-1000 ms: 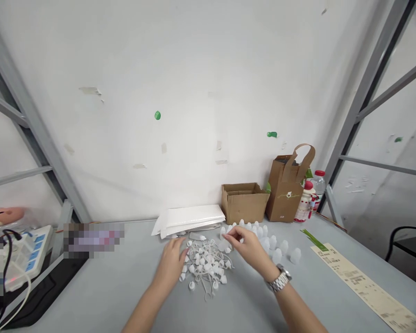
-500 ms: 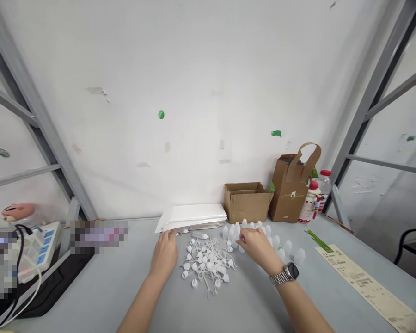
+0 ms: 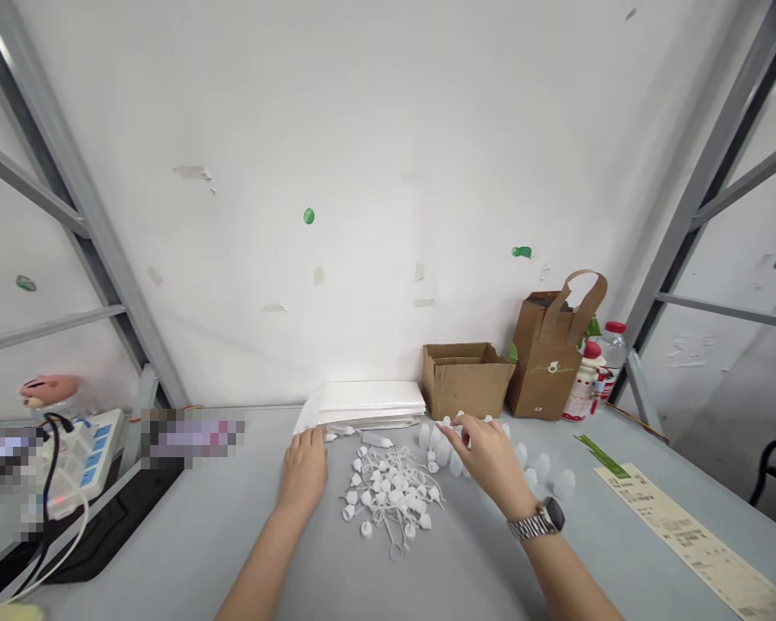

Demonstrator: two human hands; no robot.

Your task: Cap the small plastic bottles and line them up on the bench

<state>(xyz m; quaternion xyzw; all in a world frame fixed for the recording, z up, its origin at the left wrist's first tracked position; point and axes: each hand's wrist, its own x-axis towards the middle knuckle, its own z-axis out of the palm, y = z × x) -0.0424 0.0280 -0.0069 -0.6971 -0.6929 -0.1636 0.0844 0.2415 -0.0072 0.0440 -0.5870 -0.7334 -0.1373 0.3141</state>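
While we look down past both forearms, we take the scene from its biggest piece to its smallest.

Table: grey, running from us to the white wall; everything we name stands or lies on it.

Paper bag and cardboard box: against the wall, right of centre, well beyond our right hand.

White sheets: a flat stack with its long axis running left to right along the wall; its left front corner lies just beyond our left fingertips.

Heap of white caps: a loose pile with thin loops, lying between our two hands, nearer the left hand's thumb side than the right palm.

Small bottles: translucent and upright, in a cluster that runs from under our right hand out to the right and toward us; some are hidden behind the hand.

Single bottle: lying on its side, long axis left to right, just in front of the sheets and between the hands.

Left hand: palm down, fingers spread flat, holding nothing, tips near the corner of the sheets.

Right hand: nearer the bottles, directly over the cluster's left end, fingers loosely curled and pointing left; we cannot tell whether it pinches anything.
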